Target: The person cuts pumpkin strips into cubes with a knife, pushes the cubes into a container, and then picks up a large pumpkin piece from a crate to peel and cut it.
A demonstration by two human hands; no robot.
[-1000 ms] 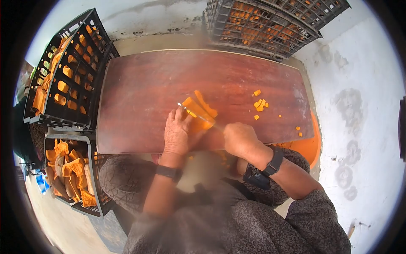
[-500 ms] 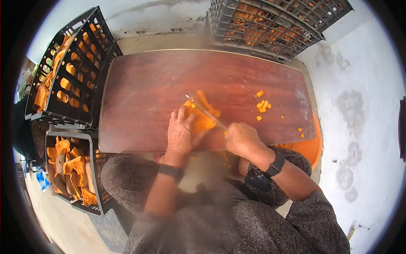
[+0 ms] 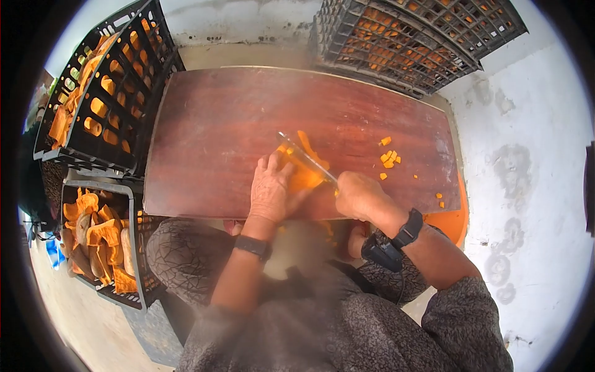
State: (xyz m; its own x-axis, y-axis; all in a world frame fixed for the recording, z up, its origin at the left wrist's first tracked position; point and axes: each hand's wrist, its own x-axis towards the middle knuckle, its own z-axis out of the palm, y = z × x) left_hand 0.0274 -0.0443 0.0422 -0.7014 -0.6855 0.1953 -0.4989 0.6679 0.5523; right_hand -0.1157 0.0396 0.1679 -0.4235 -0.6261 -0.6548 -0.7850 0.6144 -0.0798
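Note:
My right hand (image 3: pixel 359 194) is closed round the handle of a knife (image 3: pixel 310 159), whose blade slants up and left across an orange piece of pumpkin (image 3: pixel 305 178). Fingers bent, my left hand (image 3: pixel 271 189) presses that piece against the reddish-brown board (image 3: pixel 217 124) and holds it from the left. A narrow strip of the flesh (image 3: pixel 306 141) shows on the far side of the blade. To the right, several small pumpkin cubes (image 3: pixel 389 159) lie loose on the board.
Black crates of pumpkin pieces stand at the left, one upper (image 3: pixel 118 93) and one lower (image 3: pixel 141 260). More stacked crates (image 3: pixel 396 46) are behind the board at the right. An orange tub (image 3: pixel 455 218) shows under the board's right edge, beside the white wall (image 3: pixel 527 155).
The knife blade has shifted slightly and lies flatter along the pumpkin piece. Both hands are slightly further right in view, and the whole view has tilted a little.

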